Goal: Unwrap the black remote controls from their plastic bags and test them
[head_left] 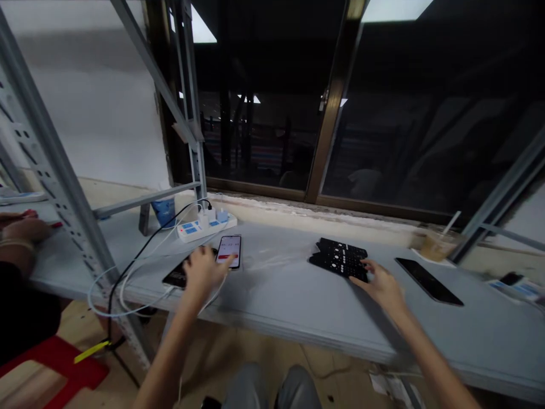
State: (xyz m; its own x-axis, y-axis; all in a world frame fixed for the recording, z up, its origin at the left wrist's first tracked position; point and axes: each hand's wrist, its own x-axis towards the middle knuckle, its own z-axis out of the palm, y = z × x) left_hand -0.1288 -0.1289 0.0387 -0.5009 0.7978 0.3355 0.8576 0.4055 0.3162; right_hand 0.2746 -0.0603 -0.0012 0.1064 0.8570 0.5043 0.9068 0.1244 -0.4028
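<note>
My left hand (205,271) is open, fingers spread, over a dark phone-like device (175,277) that it partly hides. One of its fingers reaches onto the lit screen of a phone (230,245), near a red button below what look like timer digits. Whether it touches the glass, I cannot tell. With thumb and fingers, my right hand (381,287) grips the right end of a flat black piece (338,257) printed with white circles and small marks. Its outline is notched at the left, and it lies at or just above the grey table (272,295).
A white power strip (206,227) with plugs and cables stands by a blue cup (164,211). At right are a dark tablet-like slab (428,281) and a drink cup with a straw (437,244). A metal upright (63,165) separates me from another person's hand (28,230).
</note>
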